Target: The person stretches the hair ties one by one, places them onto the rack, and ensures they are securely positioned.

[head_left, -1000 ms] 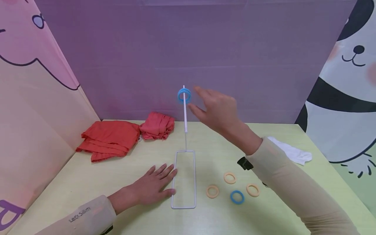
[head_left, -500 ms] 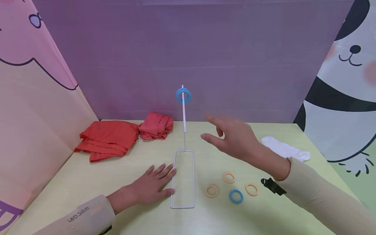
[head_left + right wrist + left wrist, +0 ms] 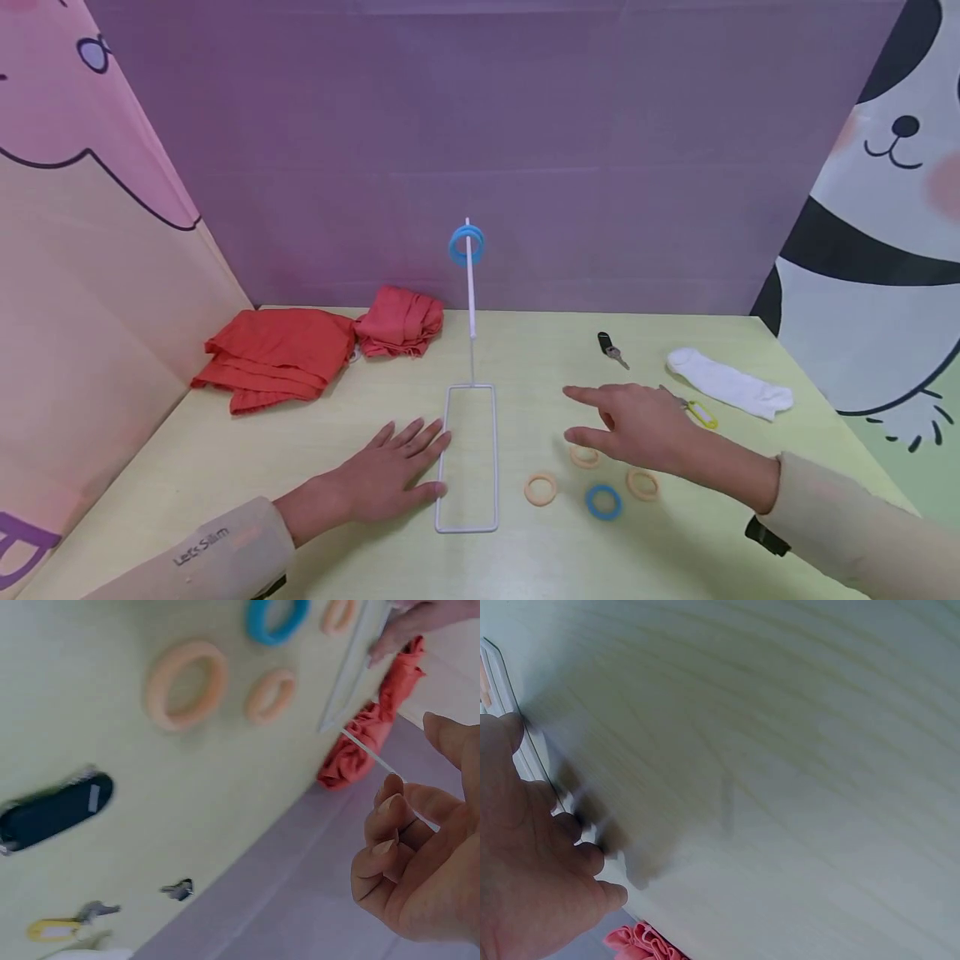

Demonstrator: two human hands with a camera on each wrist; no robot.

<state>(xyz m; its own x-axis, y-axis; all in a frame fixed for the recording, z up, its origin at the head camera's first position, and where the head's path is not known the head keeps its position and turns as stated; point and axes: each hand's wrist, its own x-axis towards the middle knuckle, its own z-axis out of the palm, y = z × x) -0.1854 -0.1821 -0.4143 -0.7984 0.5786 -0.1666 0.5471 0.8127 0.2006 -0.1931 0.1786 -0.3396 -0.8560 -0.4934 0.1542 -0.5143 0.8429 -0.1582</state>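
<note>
We have one blue ring [image 3: 467, 245] on the stand's pole [image 3: 470, 287]; four rings [image 3: 584, 456] lie on the desk [image 3: 300, 467]. Our right hand [image 3: 637, 425] hovers over them, fingers loose, holding nothing. Our left hand [image 3: 390, 471] lies flat against the stand's base [image 3: 468, 458].

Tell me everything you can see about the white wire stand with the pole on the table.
The white wire stand looks like thin coated metal: a long rectangular base loop lying flat on the yellow-green table, with one slim pole rising from its far end. A blue ring is threaded near the pole's top. The left hand lies flat on the table, fingers touching the loop's left edge. The right hand hovers apart from it, over loose rings.
</note>
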